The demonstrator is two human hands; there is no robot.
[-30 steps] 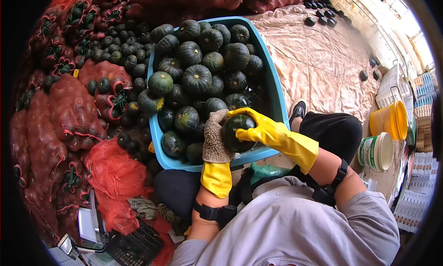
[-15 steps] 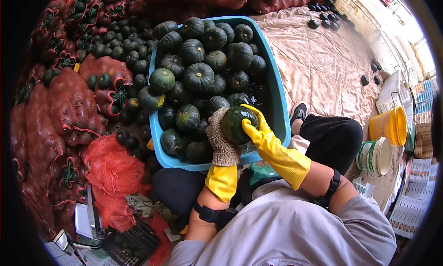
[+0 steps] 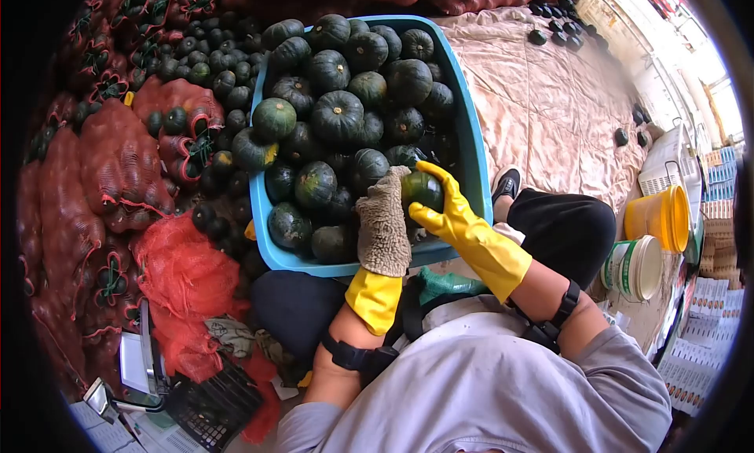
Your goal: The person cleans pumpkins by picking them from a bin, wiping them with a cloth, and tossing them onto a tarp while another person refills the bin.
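A blue tub full of dark green squashes stands in front of me, with some water at its right side. My left hand, in a brown textured mitt over a yellow glove, presses on the left side of a green squash above the tub's near edge. On the squash's right side is my right hand, in a yellow rubber glove, thumb and fingers curved around it. The mitt hides part of the squash.
Red mesh sacks of squashes lie left, beside loose small squashes. A pinkish cloth spreads at right. Yellow and white buckets stand right. A black keypad device lies lower left.
The squash between my hands has turned and moved slightly up and right. My left mitt now covers more of its left side, and my right hand has shifted a little right.
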